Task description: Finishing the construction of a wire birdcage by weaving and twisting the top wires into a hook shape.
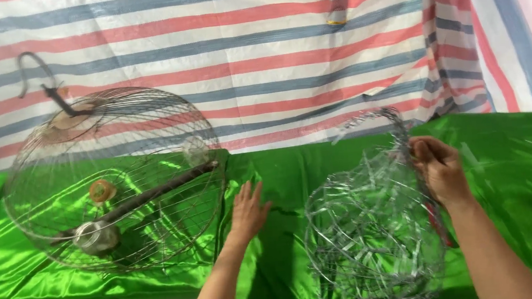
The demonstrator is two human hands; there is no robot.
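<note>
Two bare forearms reached up from the bottom edge over a tabletop (pixel 520 167) covered in shiny green cloth. The left hand (pixel 247 211) lay flat on the cloth, palm down, fingers spread and holding nothing. The right hand (pixel 439 169) was clenched around the upper rim of a tangled ball of silvery wire (pixel 371 236), gripping it where a twisted wire loop (pixel 381 120) rose above the knuckles. The ball sat on the tabletop below and to the left of that hand, just beside the right forearm, its strands crossing loosely so the green showed through. A thin red piece (pixel 439 223) ran along the wire under the right wrist; what it was could not be told.

To the left of the left hand, near but not touching it, stood a large round wire cage (pixel 113 180), tipped on the cloth. Inside it were a dark perch bar (pixel 155 193), a small orange cup (pixel 101 191) and a metal cup (pixel 96 237). A dark hook (pixel 42 78) stuck up from its top.

Beyond both hands, behind the tabletop, hung a tarp (pixel 270 48) striped white, red and blue, filling the background.
</note>
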